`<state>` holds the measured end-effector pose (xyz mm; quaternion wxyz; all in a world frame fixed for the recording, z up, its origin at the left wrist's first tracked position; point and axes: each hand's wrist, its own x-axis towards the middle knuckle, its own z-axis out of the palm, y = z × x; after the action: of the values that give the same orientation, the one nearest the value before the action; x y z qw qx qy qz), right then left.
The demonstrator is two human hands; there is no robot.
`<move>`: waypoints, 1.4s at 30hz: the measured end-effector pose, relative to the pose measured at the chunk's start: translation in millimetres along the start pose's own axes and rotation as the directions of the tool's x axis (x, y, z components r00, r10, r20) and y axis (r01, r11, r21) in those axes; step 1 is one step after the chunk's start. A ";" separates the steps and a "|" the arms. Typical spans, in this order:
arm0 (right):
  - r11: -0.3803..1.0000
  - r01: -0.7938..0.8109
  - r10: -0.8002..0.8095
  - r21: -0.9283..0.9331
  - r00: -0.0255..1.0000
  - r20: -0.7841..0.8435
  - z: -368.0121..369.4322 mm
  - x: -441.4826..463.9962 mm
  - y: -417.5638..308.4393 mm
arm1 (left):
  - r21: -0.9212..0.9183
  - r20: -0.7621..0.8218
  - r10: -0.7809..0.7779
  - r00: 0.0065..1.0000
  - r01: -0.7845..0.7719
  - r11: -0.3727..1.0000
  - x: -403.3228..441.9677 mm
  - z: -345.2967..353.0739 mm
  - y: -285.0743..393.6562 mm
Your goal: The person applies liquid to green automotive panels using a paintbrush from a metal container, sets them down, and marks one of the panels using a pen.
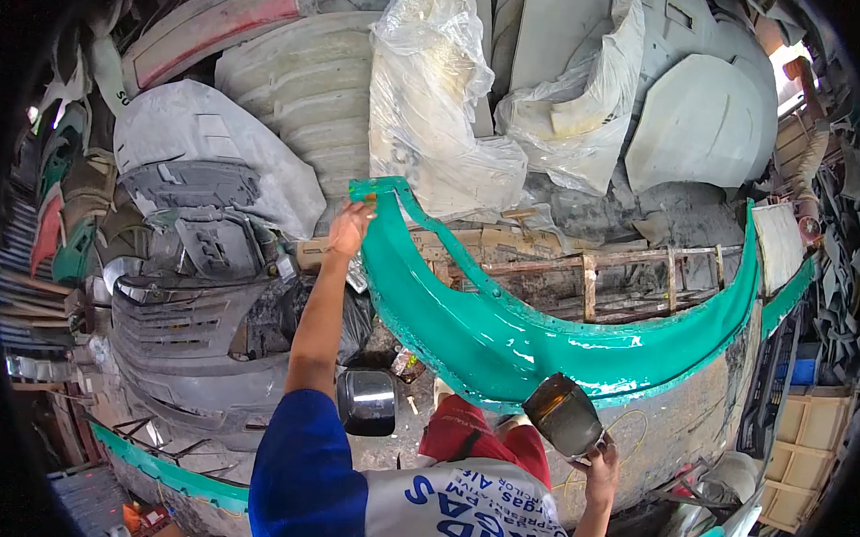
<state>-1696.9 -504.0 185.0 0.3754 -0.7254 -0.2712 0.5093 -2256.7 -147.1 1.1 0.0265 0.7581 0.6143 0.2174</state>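
A long, curved, glossy green panel (513, 338), shaped like a bumper or mould, stretches across the middle of the head view. At its upper left end, my left hand (351, 228) has its fingers closed against the edge. A small orange-red patch shows just past the fingertips; whether it belongs to a tool in the hand is too small to tell. Lower right, my right hand (600, 466) grips a dark, see-through plastic container (563, 415) by its near end. The container is tilted in front of the panel's lower edge, with brownish residue inside.
Another dark, glossy container (367, 403) stands on the floor near my left arm. Grey bumper parts (190, 345) are stacked at the left. A rusty metal frame (628, 287) lies behind the panel. Plastic-wrapped pieces (436, 98) and pale moulded panels (705, 117) lean at the back.
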 end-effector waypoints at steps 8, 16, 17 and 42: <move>0.996 -0.047 0.042 0.081 0.997 0.061 -3.6 5.0 6.3 | 0.002 0.137 0.084 0.987 -0.086 0.996 -76.9 17.0 73.7; 0.997 0.015 -0.029 0.075 0.984 0.178 -34.5 10.2 40.1 | -0.282 0.223 0.035 0.974 0.031 0.959 -163.0 12.2 206.7; 0.997 0.005 -0.013 0.082 0.995 0.097 -40.2 11.5 52.0 | -0.326 0.172 -0.054 0.984 0.109 0.939 -166.4 0.1 223.4; 0.894 0.356 0.077 -0.274 0.480 0.874 -35.0 55.0 64.4 | -0.997 -0.061 -0.998 -0.016 0.055 0.060 -525.8 -101.9 483.4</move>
<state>-1644.8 -507.5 109.6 0.0629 -0.4058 -0.5850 0.6994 -1928.2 -783.9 85.5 0.1660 -0.0339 0.6149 0.7702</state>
